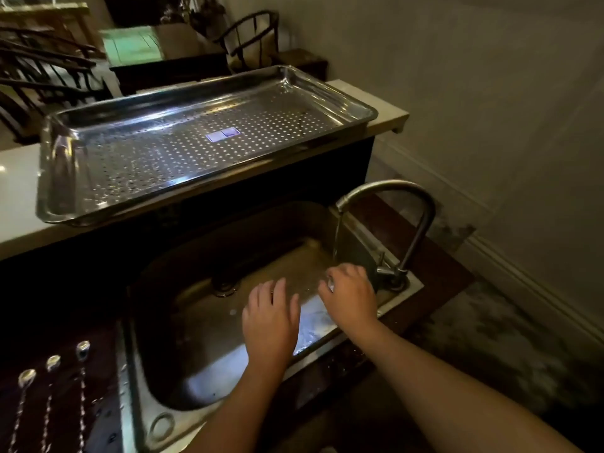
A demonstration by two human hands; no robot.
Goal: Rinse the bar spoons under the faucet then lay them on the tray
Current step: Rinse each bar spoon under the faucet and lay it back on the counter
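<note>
Down at about eight o'clock, three bar spoons lie side by side on the dark counter left of the sink: a left spoon [26, 377], a middle spoon [53, 362] and a right spoon [83, 349], bowls pointing toward twelve o'clock, twisted stems running off the bottom edge. Something small and shiny shows at the fingertips of the right hand [349, 297], at four o'clock from centre; whether it is another spoon is too blurred to tell. That hand's fingers are curled in, seemingly pinching the shiny bit, right under the thin stream of water falling from the faucet [389, 186]. The left hand [271, 318], just beside it toward nine o'clock, hovers palm-down over the basin with fingers straight and slightly spread, holding nothing. Both hands are over the steel sink [153, 364], whose drain sits at ten o'clock from the left hand. The faucet's base stands on the sink's rim at three o'clock from the right hand. Up at twelve o'clock, a perforated metal tray [58, 165] rests on a pale countertop [19, 204], apart from the sink. Dark wooden chairs [251, 37] stand behind it.
</note>
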